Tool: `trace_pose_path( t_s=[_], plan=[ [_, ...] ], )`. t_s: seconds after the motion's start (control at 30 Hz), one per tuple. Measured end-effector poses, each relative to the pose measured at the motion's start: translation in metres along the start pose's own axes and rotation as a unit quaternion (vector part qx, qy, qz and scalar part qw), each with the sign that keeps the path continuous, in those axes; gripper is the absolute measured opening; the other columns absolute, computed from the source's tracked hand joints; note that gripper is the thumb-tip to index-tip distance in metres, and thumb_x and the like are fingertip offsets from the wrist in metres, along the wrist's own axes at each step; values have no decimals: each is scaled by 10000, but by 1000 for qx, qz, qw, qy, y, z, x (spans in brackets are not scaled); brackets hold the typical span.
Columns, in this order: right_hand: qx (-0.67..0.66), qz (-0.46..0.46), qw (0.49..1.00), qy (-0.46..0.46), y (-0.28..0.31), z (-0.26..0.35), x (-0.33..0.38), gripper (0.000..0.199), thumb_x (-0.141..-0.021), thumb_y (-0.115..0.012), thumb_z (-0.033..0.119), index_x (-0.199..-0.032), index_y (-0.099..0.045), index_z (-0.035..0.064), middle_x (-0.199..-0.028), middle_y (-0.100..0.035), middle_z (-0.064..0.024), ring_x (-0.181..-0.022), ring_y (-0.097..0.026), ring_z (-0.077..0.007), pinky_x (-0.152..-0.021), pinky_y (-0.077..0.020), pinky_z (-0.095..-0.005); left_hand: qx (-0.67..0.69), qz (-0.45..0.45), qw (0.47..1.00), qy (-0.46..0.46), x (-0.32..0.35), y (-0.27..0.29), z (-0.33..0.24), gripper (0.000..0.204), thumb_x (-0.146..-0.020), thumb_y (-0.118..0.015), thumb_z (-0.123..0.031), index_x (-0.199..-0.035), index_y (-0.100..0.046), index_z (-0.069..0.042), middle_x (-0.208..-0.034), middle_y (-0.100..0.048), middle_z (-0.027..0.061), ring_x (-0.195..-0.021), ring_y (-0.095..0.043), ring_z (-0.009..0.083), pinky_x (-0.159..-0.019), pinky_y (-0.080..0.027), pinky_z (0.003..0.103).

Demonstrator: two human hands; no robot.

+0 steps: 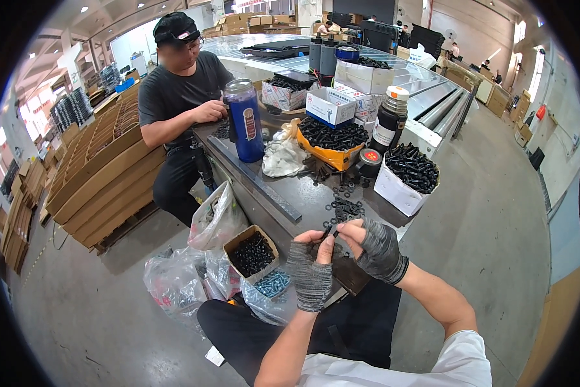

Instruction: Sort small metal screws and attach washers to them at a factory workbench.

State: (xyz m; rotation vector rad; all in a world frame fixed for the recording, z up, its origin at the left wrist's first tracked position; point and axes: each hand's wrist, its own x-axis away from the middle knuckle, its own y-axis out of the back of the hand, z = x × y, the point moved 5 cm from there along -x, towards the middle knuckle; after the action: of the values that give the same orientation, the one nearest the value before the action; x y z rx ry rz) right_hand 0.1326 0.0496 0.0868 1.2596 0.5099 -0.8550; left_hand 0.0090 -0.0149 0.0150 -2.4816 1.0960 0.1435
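Observation:
Both my hands wear grey fingerless knit gloves and meet above the near edge of the table. My left hand pinches a small black bolt between thumb and fingers. Closed at the bolt's other end are the fingertips of my right hand; what they pinch there is too small to make out. Just beyond my fingers, loose black washers lie scattered on the tabletop. A white box of black bolts stands to the right of them, and an orange-sided box of black bolts farther back.
A blue bottle, a white cloth, a dark flask and a round-lidded jar stand around the boxes. Below the left edge are a carton of black parts and plastic bags. A co-worker sits across at left.

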Motion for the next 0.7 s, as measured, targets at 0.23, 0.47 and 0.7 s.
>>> trace_pose_path(
  t_s=[0.23, 0.47, 0.7],
  plan=[
    [-83, -22, 992, -88, 3, -2, -5, 273, -859, -680, 3, -1123, -627, 40, -955, -683, -125, -824, -675, -265, -725, -536, -330, 60, 16, 998, 24, -1, -1, 3, 195, -915, -724, -96, -1062, -614, -30, -908, -645, 18, -814, -581, 79, -733, -476, 222],
    [-78, 24, 989, -121, 20, -24, -18, 185, -860, -675, -14, -1040, -667, 29, -922, -664, -105, -868, -656, -234, -767, -518, -334, 40, -7, 999, 20, -5, 9, 0, 201, -911, -719, -70, -1073, -611, -21, -905, -658, 41, -798, -592, 97, -732, -490, 244],
    [60, 181, 966, -172, 0, -53, 20, 193, -854, -707, 166, -1004, -679, 48, -939, -651, -147, -894, -645, -334, -793, -509, -402, 29, 11, 998, 50, -5, 12, 8, 194, -907, -721, -74, -1065, -622, -21, -903, -662, 34, -812, -601, 98, -738, -494, 247]
  ],
)
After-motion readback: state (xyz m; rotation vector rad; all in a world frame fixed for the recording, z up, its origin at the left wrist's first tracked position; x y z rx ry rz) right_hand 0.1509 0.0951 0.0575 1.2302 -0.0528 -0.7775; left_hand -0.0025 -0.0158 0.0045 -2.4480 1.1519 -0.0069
